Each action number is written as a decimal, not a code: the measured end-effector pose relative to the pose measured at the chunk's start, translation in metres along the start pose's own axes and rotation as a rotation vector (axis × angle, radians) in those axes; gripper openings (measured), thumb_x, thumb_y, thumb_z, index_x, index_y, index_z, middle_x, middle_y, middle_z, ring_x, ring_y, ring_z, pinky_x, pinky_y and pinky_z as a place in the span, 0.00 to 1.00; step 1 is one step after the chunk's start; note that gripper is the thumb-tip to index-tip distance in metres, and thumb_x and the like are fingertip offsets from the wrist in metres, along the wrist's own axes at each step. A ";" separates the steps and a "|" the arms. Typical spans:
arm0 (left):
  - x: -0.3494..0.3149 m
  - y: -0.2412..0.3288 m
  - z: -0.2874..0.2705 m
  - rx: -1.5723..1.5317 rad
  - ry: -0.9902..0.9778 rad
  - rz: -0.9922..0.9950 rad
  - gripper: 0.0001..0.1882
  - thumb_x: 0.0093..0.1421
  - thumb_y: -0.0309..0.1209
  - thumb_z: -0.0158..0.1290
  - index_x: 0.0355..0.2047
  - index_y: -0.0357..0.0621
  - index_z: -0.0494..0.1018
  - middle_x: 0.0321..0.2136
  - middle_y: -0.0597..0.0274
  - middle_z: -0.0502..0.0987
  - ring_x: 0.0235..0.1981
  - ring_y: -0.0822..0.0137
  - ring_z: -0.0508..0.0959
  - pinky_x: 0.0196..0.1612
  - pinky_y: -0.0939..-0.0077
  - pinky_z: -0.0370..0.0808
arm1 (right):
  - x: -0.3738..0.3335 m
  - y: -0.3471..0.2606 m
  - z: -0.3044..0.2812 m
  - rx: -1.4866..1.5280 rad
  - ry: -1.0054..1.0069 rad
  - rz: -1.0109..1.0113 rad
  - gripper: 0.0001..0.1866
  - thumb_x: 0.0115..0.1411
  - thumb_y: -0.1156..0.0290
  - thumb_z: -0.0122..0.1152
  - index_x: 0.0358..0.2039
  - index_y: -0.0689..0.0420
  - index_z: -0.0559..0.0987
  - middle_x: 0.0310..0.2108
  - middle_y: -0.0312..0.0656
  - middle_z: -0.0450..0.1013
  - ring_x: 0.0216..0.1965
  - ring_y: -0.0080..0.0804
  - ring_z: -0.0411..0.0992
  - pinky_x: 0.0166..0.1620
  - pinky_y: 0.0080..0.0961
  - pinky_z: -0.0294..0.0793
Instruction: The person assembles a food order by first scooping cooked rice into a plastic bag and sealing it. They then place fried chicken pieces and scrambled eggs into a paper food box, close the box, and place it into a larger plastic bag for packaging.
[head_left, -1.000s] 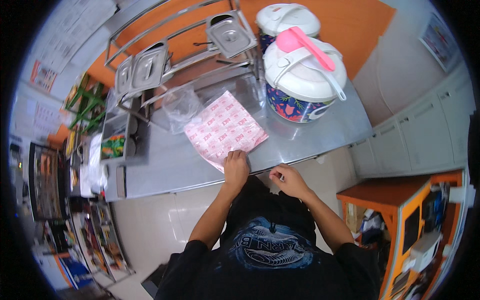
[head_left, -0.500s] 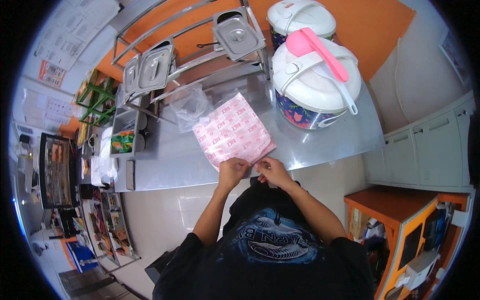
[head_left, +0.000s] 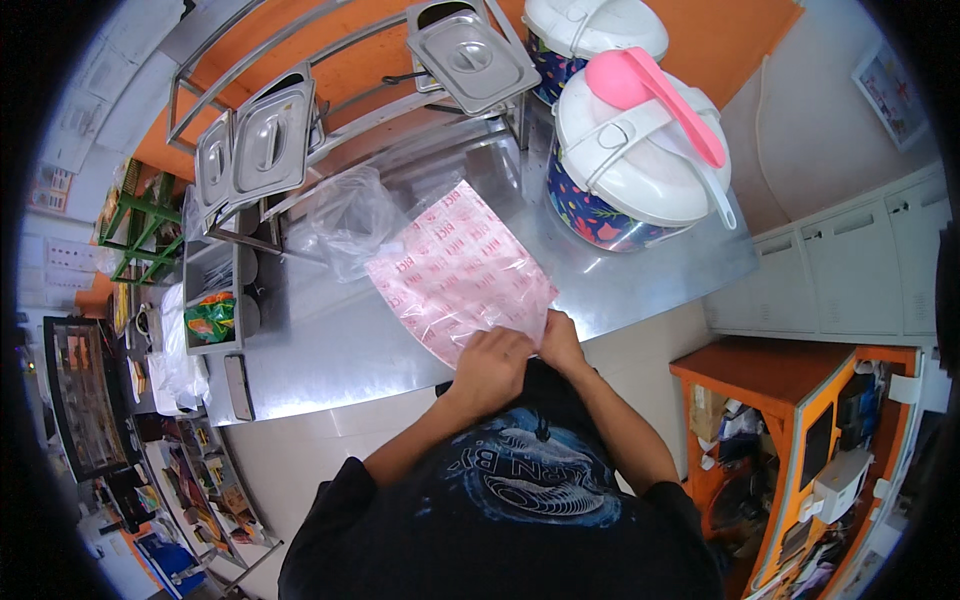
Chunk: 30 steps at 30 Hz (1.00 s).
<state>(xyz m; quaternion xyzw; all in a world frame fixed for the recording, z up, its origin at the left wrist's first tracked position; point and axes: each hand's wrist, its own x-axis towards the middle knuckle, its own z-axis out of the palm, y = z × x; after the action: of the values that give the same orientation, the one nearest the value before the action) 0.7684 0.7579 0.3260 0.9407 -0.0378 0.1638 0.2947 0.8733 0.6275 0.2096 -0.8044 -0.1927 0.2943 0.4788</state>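
Both hands are right on it here: the pink-and-white packet (head_left: 455, 268) lies on the tabletop (head_left: 315, 350), directly ahead of the person, stretching away beyond the fingers. Left hand (head_left: 492, 366), knuckles up, grips the near edge, fingers bent over it. Right hand (head_left: 562, 343), just beside it, has the near right corner, its fingertips partly hidden, and the two nearly meet at the tabletop's front edge! Most of the packet sits ahead and to the left of that double hold, its far corner pointing up toward the metal rack (head_left: 370, 140). A crumpled clear bag (head_left: 348, 222) is up against its left side; over to the right, apart from it, stands a flowered pot (head_left: 600, 205), pink scoop (head_left: 675, 105) on the white lid.
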 end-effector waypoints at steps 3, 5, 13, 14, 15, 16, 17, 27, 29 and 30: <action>0.018 0.024 -0.052 -0.279 -0.148 -0.070 0.07 0.62 0.24 0.56 0.41 0.42 0.75 0.31 0.50 0.81 0.33 0.49 0.82 0.36 0.56 0.78 | 0.001 0.005 -0.002 0.051 -0.005 0.121 0.25 0.54 0.56 0.73 0.40 0.67 0.81 0.35 0.59 0.80 0.38 0.51 0.82 0.41 0.41 0.79; 0.026 0.027 -0.105 -0.328 -0.205 -0.233 0.09 0.63 0.23 0.54 0.44 0.42 0.73 0.32 0.47 0.79 0.32 0.48 0.83 0.35 0.54 0.78 | -0.006 -0.001 -0.016 -0.007 -0.014 0.079 0.20 0.56 0.61 0.71 0.39 0.66 0.82 0.33 0.53 0.82 0.36 0.42 0.82 0.39 0.35 0.79; 0.123 -0.033 -0.246 0.324 0.181 -0.056 0.07 0.69 0.25 0.50 0.46 0.39 0.71 0.37 0.42 0.80 0.34 0.39 0.80 0.34 0.54 0.76 | -0.053 -0.130 -0.148 -0.166 0.842 -0.467 0.05 0.60 0.78 0.65 0.37 0.62 0.81 0.30 0.40 0.77 0.33 0.29 0.75 0.41 0.26 0.74; 0.126 -0.030 -0.248 0.428 0.217 0.054 0.09 0.64 0.25 0.53 0.45 0.44 0.73 0.30 0.51 0.79 0.28 0.49 0.81 0.29 0.59 0.76 | -0.048 -0.151 -0.168 -0.325 0.926 -0.530 0.07 0.60 0.78 0.65 0.39 0.63 0.80 0.33 0.43 0.77 0.35 0.33 0.75 0.42 0.28 0.74; 0.122 -0.023 -0.249 0.480 0.142 0.138 0.10 0.62 0.25 0.54 0.44 0.44 0.74 0.30 0.54 0.78 0.26 0.53 0.80 0.27 0.62 0.75 | -0.042 -0.171 -0.186 -0.477 1.004 -0.579 0.09 0.60 0.78 0.66 0.41 0.63 0.80 0.36 0.46 0.76 0.38 0.38 0.75 0.44 0.30 0.73; 0.114 -0.014 -0.247 0.521 0.068 0.215 0.10 0.60 0.26 0.55 0.43 0.45 0.75 0.29 0.58 0.77 0.25 0.58 0.78 0.25 0.65 0.73 | -0.034 -0.188 -0.202 -0.538 0.996 -0.613 0.13 0.59 0.76 0.66 0.44 0.63 0.79 0.41 0.49 0.75 0.42 0.42 0.74 0.48 0.33 0.73; 0.103 -0.004 -0.242 0.538 0.004 0.287 0.11 0.58 0.27 0.57 0.42 0.46 0.76 0.29 0.62 0.76 0.23 0.62 0.77 0.23 0.68 0.72 | -0.025 -0.202 -0.218 -0.586 0.974 -0.629 0.16 0.59 0.75 0.67 0.48 0.62 0.79 0.46 0.52 0.74 0.45 0.47 0.73 0.51 0.36 0.72; 0.015 0.000 -0.050 0.575 -0.186 0.085 0.16 0.52 0.35 0.58 0.42 0.52 0.77 0.36 0.67 0.75 0.34 0.69 0.75 0.29 0.75 0.71 | 0.048 -0.211 -0.271 -0.732 0.382 -0.499 0.36 0.56 0.77 0.64 0.66 0.59 0.66 0.57 0.57 0.68 0.56 0.58 0.70 0.57 0.44 0.71; 0.006 -0.012 -0.017 0.590 -0.243 -0.103 0.17 0.53 0.36 0.59 0.45 0.52 0.77 0.40 0.66 0.76 0.39 0.65 0.77 0.35 0.69 0.74 | 0.049 -0.201 -0.274 -0.725 0.335 -0.422 0.38 0.56 0.79 0.62 0.68 0.58 0.63 0.57 0.58 0.68 0.55 0.60 0.70 0.56 0.43 0.72; 0.002 -0.011 -0.007 0.539 -0.243 -0.199 0.18 0.54 0.37 0.60 0.46 0.52 0.77 0.40 0.65 0.76 0.40 0.63 0.77 0.37 0.67 0.74 | 0.051 -0.196 -0.277 -0.680 0.323 -0.523 0.38 0.55 0.80 0.61 0.68 0.58 0.63 0.55 0.58 0.69 0.53 0.60 0.71 0.55 0.44 0.72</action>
<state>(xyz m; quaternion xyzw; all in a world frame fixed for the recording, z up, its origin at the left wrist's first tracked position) 0.7704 0.7713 0.3262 0.9967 0.0645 0.0244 0.0425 1.0884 0.5677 0.4695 -0.8758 -0.3978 -0.0458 0.2695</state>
